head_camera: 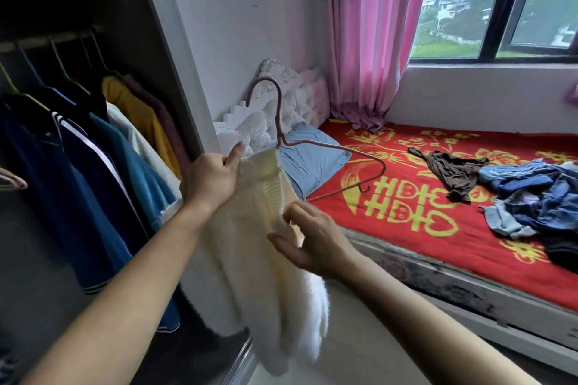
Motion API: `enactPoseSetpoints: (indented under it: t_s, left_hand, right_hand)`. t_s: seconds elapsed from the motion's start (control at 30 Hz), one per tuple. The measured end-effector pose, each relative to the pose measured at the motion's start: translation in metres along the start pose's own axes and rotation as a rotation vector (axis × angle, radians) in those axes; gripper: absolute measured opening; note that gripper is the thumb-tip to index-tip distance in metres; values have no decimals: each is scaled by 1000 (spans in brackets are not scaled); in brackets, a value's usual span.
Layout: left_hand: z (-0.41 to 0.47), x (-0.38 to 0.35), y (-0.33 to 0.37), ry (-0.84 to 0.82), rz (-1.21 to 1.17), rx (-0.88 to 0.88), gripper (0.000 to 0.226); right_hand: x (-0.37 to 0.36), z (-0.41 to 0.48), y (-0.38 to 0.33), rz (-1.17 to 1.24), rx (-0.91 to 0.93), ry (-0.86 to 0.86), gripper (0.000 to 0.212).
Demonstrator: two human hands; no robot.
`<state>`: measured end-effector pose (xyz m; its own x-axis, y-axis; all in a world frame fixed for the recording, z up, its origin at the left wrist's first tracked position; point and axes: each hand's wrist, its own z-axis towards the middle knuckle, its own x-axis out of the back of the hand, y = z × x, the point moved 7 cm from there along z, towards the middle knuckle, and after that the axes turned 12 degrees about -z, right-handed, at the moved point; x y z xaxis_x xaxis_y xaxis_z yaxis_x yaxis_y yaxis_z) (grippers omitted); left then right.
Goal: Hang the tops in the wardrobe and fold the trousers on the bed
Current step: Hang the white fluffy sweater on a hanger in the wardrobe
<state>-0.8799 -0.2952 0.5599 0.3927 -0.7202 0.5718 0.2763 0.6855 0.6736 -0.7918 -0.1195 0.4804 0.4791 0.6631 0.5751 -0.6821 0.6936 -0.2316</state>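
Observation:
A cream knitted top (256, 247) hangs in front of me, between the wardrobe and the bed. My left hand (211, 180) grips its ribbed collar together with one end of a reddish-brown wire hanger (316, 142), whose hook points up. The hanger's right arm sticks out bare over the bed. My right hand (308, 241) pinches the knit just below the collar. On the red bedspread (416, 222) lie a brown garment (450, 172) and a heap of blue denim trousers (531, 197).
The open wardrobe (47, 40) on the left holds several hung tops on a rail, navy, blue, white, yellow and maroon. A blue pillow (312, 159) lies by the white headboard. Pink curtains and a window stand behind the bed. Pale floor lies below my arms.

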Motion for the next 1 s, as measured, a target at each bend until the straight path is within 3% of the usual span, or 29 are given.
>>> enactPoseSetpoints:
  t_s: [0.2,0.27,0.33,0.4,0.57,0.73,1.0]
  left_hand:
    - [6,15,-11,145,-86,-8,69]
    - [7,22,-10,199,-75,-44,66]
    - [8,27,-10,255,-35,-86,62]
    - [11,33,-13,301,18,-107,60]
    - [24,56,-48,408,63,-24,56]
    - [31,61,-60,406,49,-14,51]
    - [43,56,-95,332,-235,110,46]
  right_hand:
    - [-38,-22,27,362,-367,-468,36]
    - [-39,-22,45,245,-380,-573,34]
    - [-34,-15,62,-112,-267,-645,41]
    - [-25,-9,79,-238,-196,-619,45]
    - [12,-1,101,-152,-82,-347,32]
    - [29,9,107,-179,-28,-200,37]
    - [35,22,120,-169,-26,-139,36]
